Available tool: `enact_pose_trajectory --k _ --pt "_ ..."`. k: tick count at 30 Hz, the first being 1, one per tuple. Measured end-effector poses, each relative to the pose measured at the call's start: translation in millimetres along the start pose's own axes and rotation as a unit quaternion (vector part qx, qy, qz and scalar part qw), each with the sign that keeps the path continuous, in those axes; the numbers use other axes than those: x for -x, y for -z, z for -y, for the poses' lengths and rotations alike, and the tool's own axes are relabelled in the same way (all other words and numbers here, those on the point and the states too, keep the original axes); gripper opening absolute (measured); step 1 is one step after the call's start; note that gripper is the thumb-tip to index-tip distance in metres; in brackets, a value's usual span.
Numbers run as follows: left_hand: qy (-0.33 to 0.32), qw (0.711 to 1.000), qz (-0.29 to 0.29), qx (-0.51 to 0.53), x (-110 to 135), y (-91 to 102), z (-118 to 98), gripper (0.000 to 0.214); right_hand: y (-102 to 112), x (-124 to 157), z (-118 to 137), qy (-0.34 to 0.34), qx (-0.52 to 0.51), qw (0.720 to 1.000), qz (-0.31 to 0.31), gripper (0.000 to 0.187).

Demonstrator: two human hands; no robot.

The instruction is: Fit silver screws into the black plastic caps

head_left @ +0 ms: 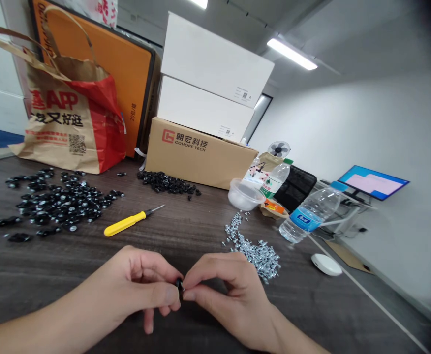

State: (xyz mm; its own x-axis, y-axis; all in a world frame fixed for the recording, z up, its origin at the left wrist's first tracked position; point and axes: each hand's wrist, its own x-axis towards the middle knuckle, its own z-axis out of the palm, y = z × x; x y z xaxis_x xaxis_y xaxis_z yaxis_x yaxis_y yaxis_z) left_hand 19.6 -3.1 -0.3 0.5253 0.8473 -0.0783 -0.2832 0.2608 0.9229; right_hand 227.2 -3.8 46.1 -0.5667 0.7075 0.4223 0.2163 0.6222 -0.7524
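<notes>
Black part (179,284), pinched in left hand (138,287), right hand (233,290) curled at its side, hold unclear

This looks to me like an office doubling as a small workshop: a lit monitor (374,182) far right, a black office chair (298,187), ceiling tube light (292,53), yet a yellow-handled screwdriver (125,224) and heaped screws (259,256) on the near wood-grain table (189,228).
</notes>
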Motion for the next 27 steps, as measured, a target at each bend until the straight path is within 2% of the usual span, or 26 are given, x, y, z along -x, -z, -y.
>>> enact_pose_trajectory --k 3,5,8,10,16,23,27 --pt "-0.011 1.000 -0.005 -0.011 -1 -0.7 1 0.010 -1 -2 -2 -0.093 -0.102 0.990 0.007 0.007" --pt "-0.016 1.000 -0.005 -0.022 -1 -1.7 0 0.009 -1 -2 -4 -0.152 -0.191 0.970 0.020 0.008" --pt "-0.017 0.999 -0.008 -0.045 -1 -1.8 0 0.007 -2 -3 -7 -0.189 -0.266 0.945 0.025 0.010" --pt "-0.015 0.998 -0.011 -0.063 -2 0.2 2 0.007 -2 -4 -8 -0.184 -0.258 0.948 0.018 0.011" --pt "-0.030 0.995 -0.011 -0.095 2 4.6 3 0.009 -2 -4 -9 -0.149 -0.151 0.977 0.010 0.012" --pt "-0.009 0.980 -0.031 -0.195 10 -6.2 -16 0.011 -3 -2 -10 -0.159 -0.135 0.978 0.032 0.018" --pt "-0.020 0.984 -0.042 -0.173 10 -8.4 -12 0.011 -5 -2 -7 -0.136 -0.146 0.980 0.018 0.017"
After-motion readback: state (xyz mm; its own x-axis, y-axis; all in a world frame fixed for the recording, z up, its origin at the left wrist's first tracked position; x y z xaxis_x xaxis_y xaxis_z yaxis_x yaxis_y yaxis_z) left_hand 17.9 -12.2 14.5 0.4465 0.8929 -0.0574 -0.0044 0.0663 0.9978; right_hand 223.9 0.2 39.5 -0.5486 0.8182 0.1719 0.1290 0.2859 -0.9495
